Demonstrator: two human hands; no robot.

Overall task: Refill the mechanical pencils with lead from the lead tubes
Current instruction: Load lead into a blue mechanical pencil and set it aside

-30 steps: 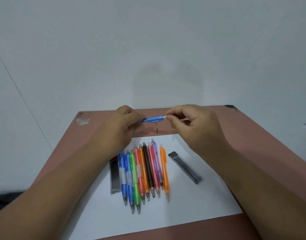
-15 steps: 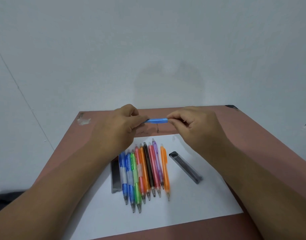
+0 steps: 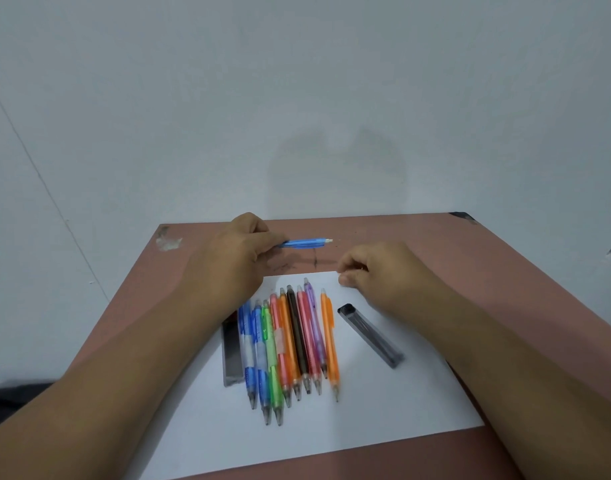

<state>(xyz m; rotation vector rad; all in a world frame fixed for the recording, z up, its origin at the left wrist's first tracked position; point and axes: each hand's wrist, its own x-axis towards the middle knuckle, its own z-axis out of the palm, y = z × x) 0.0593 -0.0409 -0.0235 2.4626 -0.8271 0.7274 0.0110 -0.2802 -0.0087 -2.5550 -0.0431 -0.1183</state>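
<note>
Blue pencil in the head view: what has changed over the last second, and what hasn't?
The right hand has let go of the blue pencil's end and dropped toward the paper, its fingers curled; whether it holds anything is unclear. The left hand still holds the pencil above the table. The row of pencils and both lead tubes lie as before.

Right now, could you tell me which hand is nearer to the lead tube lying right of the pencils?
The right hand hovers just above the lead tube. The left hand is farther, across the pencil row.
</note>
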